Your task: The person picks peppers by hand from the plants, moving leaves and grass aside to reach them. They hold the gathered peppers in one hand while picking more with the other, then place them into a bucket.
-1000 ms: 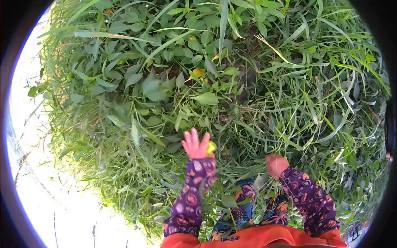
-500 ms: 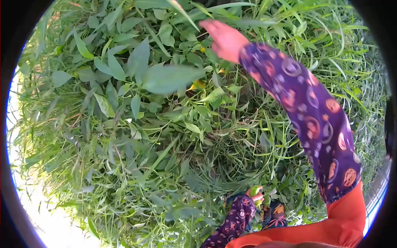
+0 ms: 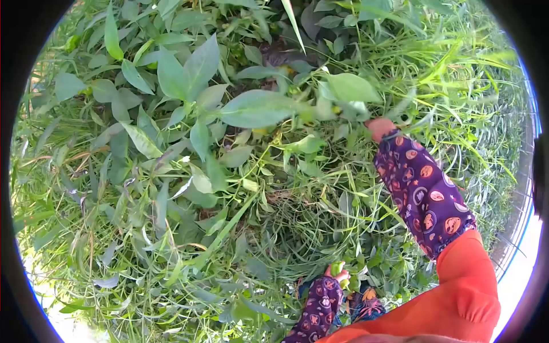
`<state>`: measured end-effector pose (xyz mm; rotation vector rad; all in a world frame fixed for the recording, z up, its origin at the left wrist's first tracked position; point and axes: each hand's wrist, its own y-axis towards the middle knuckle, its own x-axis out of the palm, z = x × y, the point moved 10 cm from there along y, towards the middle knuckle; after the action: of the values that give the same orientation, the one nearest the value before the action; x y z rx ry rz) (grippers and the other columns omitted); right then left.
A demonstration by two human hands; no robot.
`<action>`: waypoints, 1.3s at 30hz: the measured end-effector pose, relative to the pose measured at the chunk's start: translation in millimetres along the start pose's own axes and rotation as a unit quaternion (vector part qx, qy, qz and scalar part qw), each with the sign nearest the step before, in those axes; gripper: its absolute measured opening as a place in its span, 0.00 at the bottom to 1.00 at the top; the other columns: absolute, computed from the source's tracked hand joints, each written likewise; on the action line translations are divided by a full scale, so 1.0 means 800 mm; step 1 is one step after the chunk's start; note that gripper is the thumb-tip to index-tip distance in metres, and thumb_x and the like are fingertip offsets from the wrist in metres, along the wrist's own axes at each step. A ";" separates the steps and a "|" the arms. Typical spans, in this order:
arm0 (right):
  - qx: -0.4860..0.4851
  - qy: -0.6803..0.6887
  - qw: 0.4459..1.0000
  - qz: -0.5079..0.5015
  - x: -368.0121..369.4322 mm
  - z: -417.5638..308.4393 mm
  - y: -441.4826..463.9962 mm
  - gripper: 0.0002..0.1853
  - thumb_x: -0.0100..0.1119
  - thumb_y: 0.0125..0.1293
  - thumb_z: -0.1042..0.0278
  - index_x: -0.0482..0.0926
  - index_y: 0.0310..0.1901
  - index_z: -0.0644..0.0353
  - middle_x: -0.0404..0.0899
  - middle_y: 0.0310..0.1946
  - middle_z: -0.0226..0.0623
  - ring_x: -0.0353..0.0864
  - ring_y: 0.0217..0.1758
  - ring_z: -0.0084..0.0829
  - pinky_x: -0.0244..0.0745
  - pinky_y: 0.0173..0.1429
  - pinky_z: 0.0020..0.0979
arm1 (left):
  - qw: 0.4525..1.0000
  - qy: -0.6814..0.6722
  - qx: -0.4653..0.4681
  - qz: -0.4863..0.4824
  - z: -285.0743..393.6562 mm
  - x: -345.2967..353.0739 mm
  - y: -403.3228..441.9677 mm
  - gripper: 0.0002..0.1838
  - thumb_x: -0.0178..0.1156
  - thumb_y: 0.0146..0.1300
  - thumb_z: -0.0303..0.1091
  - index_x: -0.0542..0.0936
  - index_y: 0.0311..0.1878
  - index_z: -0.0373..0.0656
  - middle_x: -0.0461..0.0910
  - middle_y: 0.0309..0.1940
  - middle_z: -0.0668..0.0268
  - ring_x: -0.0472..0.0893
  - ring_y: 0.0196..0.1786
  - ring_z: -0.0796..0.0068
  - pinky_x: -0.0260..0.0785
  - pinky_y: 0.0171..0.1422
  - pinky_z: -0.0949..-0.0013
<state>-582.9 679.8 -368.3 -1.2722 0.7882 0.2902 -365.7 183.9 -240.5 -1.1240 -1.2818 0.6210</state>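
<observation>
My left hand (image 3: 337, 272) is low in the view, near my legs, closed around green peppers (image 3: 338, 266) that show between its fingers. Further up and to the right, my right hand (image 3: 380, 128) reaches into the plants; leaves cover its fingers, so what it touches is hidden. Just left of it stands a leafy plant with broad green leaves (image 3: 257, 108). Both forearms wear purple patterned sleeves, with orange cloth above the right one.
Long grass (image 3: 457, 91) grows thickly on the right and around the broad-leaved plants. My patterned trousers (image 3: 366, 304) show at the bottom. Bright ground appears at the lower left edge.
My right hand first reached up to the upper middle, then came back down and right into the leaves. My left hand moved down toward my legs. The view has shifted.
</observation>
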 end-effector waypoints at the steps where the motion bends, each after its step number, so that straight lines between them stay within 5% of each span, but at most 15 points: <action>1: 0.003 0.000 1.000 0.001 0.004 -0.001 -0.021 0.13 0.48 0.62 0.62 0.79 0.43 0.57 0.79 0.30 0.43 0.80 0.29 0.36 0.71 0.30 0.38 | 0.999 0.025 -0.013 0.019 0.001 0.000 -0.001 0.27 0.63 0.51 0.19 0.71 0.56 0.42 0.78 0.29 0.64 0.82 0.32 0.67 0.76 0.37 0.62; 5: 0.093 -0.018 0.983 -0.154 0.057 0.003 -0.107 0.13 0.45 0.65 0.64 0.76 0.46 0.56 0.79 0.33 0.44 0.81 0.40 0.41 0.73 0.48 0.45 | 0.999 0.027 -0.028 0.010 -0.011 -0.005 0.003 0.27 0.64 0.50 0.21 0.71 0.56 0.43 0.78 0.29 0.64 0.82 0.32 0.68 0.76 0.36 0.65; 15: -0.005 -0.047 0.998 -0.044 0.076 -0.071 -0.157 0.12 0.50 0.57 0.69 0.73 0.44 0.57 0.80 0.29 0.39 0.80 0.39 0.39 0.73 0.39 0.42 | 0.992 0.049 -0.102 0.049 -0.027 -0.011 0.007 0.32 0.66 0.46 0.20 0.69 0.58 0.43 0.78 0.32 0.65 0.81 0.33 0.68 0.76 0.35 0.66; 16: 0.020 -0.044 0.991 -0.125 0.094 -0.072 -0.158 0.24 0.54 0.57 0.70 0.67 0.57 0.56 0.80 0.38 0.45 0.77 0.49 0.39 0.75 0.42 0.45 | 0.992 0.052 -0.105 0.051 -0.026 -0.012 0.007 0.32 0.66 0.46 0.20 0.69 0.58 0.43 0.78 0.32 0.65 0.81 0.33 0.68 0.76 0.35 0.66; 20: 0.104 0.048 0.938 -0.328 0.065 -0.097 -0.189 0.48 0.63 0.52 0.74 0.43 0.71 0.55 0.64 0.61 0.56 0.70 0.62 0.45 0.73 0.57 0.45 | 0.992 0.049 -0.093 0.063 -0.028 -0.014 0.010 0.29 0.69 0.47 0.23 0.73 0.54 0.49 0.78 0.34 0.68 0.79 0.34 0.73 0.75 0.35 0.67; 24: 0.060 0.039 0.931 -0.358 0.018 -0.127 -0.197 0.48 0.63 0.52 0.75 0.43 0.71 0.57 0.61 0.64 0.56 0.67 0.64 0.46 0.73 0.57 0.42 | 0.989 0.062 -0.111 0.069 -0.024 -0.009 0.006 0.28 0.69 0.47 0.24 0.73 0.54 0.49 0.79 0.34 0.69 0.79 0.31 0.73 0.75 0.33 0.67; 26: -0.042 0.045 0.979 -0.197 -0.060 -0.164 -0.176 0.34 0.55 0.56 0.68 0.59 0.66 0.58 0.79 0.40 0.47 0.82 0.38 0.42 0.79 0.41 0.39 | 0.991 0.060 -0.103 0.065 -0.031 -0.017 0.013 0.29 0.69 0.46 0.21 0.73 0.54 0.46 0.79 0.34 0.66 0.81 0.32 0.69 0.76 0.34 0.65; 27: -0.093 0.038 0.989 -0.105 -0.123 -0.179 -0.168 0.24 0.52 0.56 0.66 0.68 0.57 0.59 0.78 0.29 0.40 0.81 0.28 0.41 0.78 0.33 0.40 | 0.992 0.054 -0.096 0.064 -0.033 -0.019 0.017 0.30 0.68 0.44 0.19 0.73 0.54 0.43 0.79 0.34 0.63 0.82 0.34 0.66 0.78 0.35 0.64; 28: -0.155 0.032 0.987 -0.043 -0.199 -0.187 -0.157 0.19 0.51 0.55 0.69 0.71 0.51 0.60 0.78 0.31 0.41 0.82 0.31 0.40 0.78 0.32 0.40 | 0.992 0.045 -0.087 0.076 -0.031 -0.019 0.014 0.29 0.68 0.44 0.18 0.74 0.53 0.43 0.79 0.34 0.63 0.82 0.35 0.65 0.78 0.35 0.62; 29: -0.155 0.012 0.977 0.146 -0.260 -0.177 -0.137 0.18 0.51 0.54 0.69 0.72 0.48 0.60 0.78 0.30 0.40 0.81 0.33 0.40 0.78 0.32 0.40 | 0.992 0.047 -0.087 0.073 -0.028 -0.015 0.010 0.29 0.68 0.44 0.18 0.74 0.53 0.43 0.79 0.34 0.63 0.82 0.35 0.65 0.78 0.35 0.62; 31: -0.113 -0.024 0.950 0.291 -0.352 -0.116 -0.085 0.27 0.54 0.52 0.70 0.69 0.57 0.57 0.73 0.55 0.44 0.72 0.59 0.41 0.66 0.63 0.43 | 0.991 0.064 -0.096 0.069 -0.023 -0.014 0.008 0.28 0.68 0.47 0.21 0.72 0.53 0.49 0.79 0.35 0.69 0.80 0.32 0.71 0.75 0.32 0.67; 32: -0.067 -0.111 0.919 0.373 -0.383 -0.079 -0.079 0.32 0.56 0.55 0.65 0.62 0.64 0.55 0.60 0.66 0.42 0.55 0.72 0.37 0.44 0.75 0.43 | 0.990 0.075 -0.101 0.070 -0.029 -0.020 0.011 0.29 0.68 0.46 0.21 0.72 0.53 0.48 0.79 0.35 0.69 0.80 0.32 0.71 0.75 0.33 0.67; 33: -0.010 -0.069 0.916 0.396 -0.380 -0.012 -0.050 0.37 0.57 0.58 0.53 0.56 0.67 0.53 0.55 0.69 0.39 0.48 0.74 0.35 0.36 0.76 0.43 | 0.990 0.076 -0.100 0.071 -0.035 -0.024 0.013 0.29 0.68 0.46 0.21 0.72 0.53 0.48 0.79 0.35 0.69 0.80 0.32 0.71 0.75 0.33 0.67; 36: 0.263 -0.094 0.953 0.115 -0.319 0.137 -0.055 0.50 0.53 0.54 0.30 0.46 0.71 0.52 0.55 0.68 0.48 0.46 0.74 0.42 0.37 0.74 0.51 | 0.995 0.032 -0.086 0.048 -0.043 -0.028 0.014 0.29 0.68 0.46 0.21 0.72 0.54 0.49 0.78 0.35 0.69 0.80 0.33 0.72 0.76 0.34 0.66; 39: 0.315 0.048 0.947 0.030 -0.166 0.172 -0.106 0.48 0.50 0.57 0.32 0.48 0.70 0.55 0.73 0.52 0.52 0.73 0.56 0.43 0.63 0.61 0.48 | 0.994 0.044 -0.079 0.056 -0.043 -0.027 0.013 0.30 0.68 0.45 0.21 0.72 0.54 0.49 0.78 0.35 0.69 0.80 0.33 0.73 0.76 0.33 0.66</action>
<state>-576.2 811.3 -205.7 -0.6613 0.9115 0.0125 -335.9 158.8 -255.7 -1.3472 -1.2147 0.5541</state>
